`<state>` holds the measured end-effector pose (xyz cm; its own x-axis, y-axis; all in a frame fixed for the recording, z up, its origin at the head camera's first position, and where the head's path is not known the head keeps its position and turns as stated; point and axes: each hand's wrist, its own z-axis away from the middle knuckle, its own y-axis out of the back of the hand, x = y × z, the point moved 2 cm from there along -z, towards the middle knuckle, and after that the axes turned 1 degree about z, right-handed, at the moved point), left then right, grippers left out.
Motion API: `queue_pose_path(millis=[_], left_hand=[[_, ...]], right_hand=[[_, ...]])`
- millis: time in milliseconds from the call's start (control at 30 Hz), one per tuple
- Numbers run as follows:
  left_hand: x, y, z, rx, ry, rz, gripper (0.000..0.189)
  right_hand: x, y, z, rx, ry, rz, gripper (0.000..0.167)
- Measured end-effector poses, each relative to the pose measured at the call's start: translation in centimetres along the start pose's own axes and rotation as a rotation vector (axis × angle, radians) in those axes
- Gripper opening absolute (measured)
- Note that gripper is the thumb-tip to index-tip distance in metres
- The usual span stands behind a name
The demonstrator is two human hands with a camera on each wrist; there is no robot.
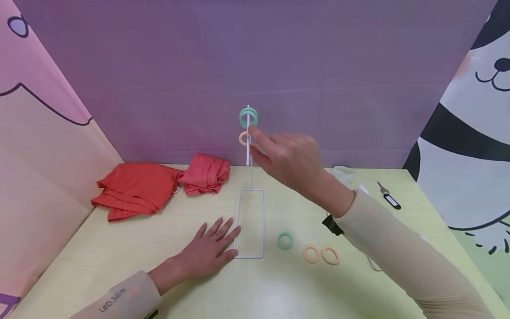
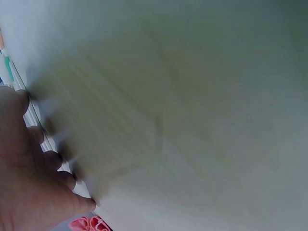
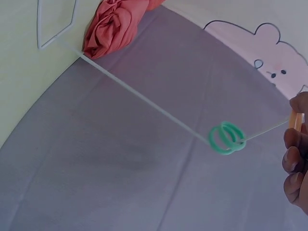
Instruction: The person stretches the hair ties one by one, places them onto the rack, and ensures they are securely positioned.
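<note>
Head view: R hand (image 1: 292, 157) pinched an orange ring (image 1: 241, 139) btwn thumb & index, right at the front part of the stand's (image 1: 263, 221) raised arm (couldn't tell if fully threaded). Two green rings (image 1: 241, 118) hung on the same arm, farther back, apart from the orange one. L hand (image 1: 209, 252) lay palm down on the table (image 1: 223, 301), fingers straight & spread, holding nothing, thumb & fingertips at the L edge of the stand's base. R of the base: a loose green ring (image 1: 279, 241), then two more orange rings (image 1: 311, 262) side by side. Back L, a red cloth (image 1: 139, 188) w/ a pinkish cloth (image 1: 205, 173) beside it.
</note>
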<state>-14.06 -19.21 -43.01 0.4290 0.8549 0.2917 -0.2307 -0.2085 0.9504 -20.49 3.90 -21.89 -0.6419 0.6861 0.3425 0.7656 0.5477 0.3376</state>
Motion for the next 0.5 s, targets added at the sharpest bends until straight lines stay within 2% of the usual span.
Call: queue_pose_path(millis=[200, 500], left_hand=[[-0.6, -0.8, -0.2, 0.011, 0.017, -0.004, 0.067], [0.0, 0.0, 0.0, 0.021, -0.004, -0.014, 0.067]], right_hand=[[0.6, -1.5, -0.1, -0.019, -0.042, 0.014, 0.025], [0.9, -2.9, -0.3, -0.008, -0.078, 0.031, 0.020]])
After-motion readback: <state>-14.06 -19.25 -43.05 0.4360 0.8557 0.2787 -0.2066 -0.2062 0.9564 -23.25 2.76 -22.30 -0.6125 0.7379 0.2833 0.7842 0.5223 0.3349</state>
